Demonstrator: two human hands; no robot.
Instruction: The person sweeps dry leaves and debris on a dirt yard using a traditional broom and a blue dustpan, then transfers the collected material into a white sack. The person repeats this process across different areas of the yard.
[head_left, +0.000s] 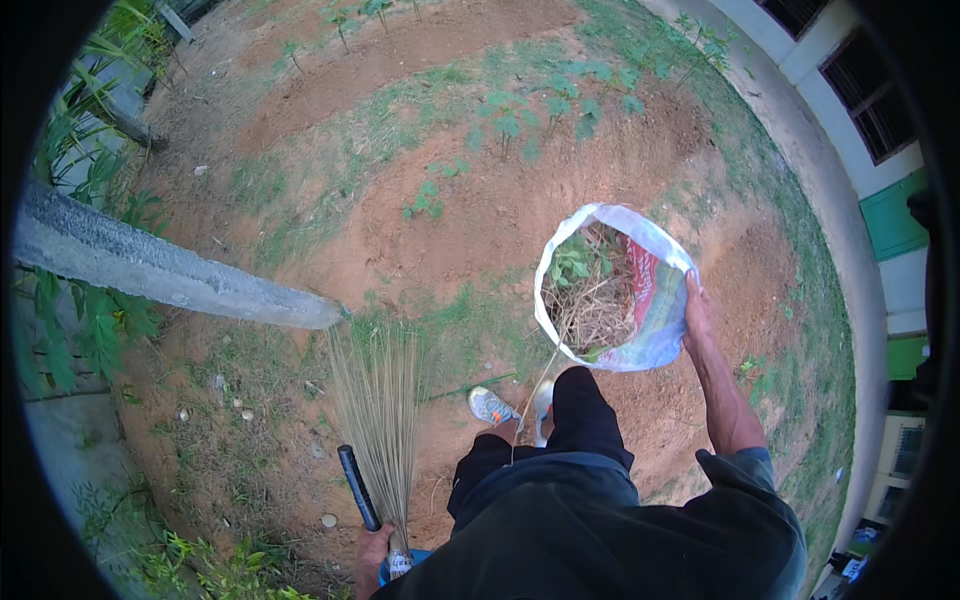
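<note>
My right hand (699, 311) grips the rim of a woven plastic sack (660, 349), whose mouth gapes upward. Inside the sack lie dry grass stalks (592, 311) and some green leaves (574, 261). Low in the view, my left hand (373, 551) is closed around a black handle (358, 487) and is beside the bound end of a stick broom (382, 405). The broom's bristles fan out away from me. What the black handle belongs to is hidden. Something blue shows partly behind the broom's bound end.
A concrete post (180, 270) rises at the left, near the broom's tips. Leafy seedlings (506, 124) grow in reddish soil beds (465, 202) ahead. A building wall (817, 56) with a paved strip (840, 247) borders the right. Bushes (217, 570) stand at the lower left.
</note>
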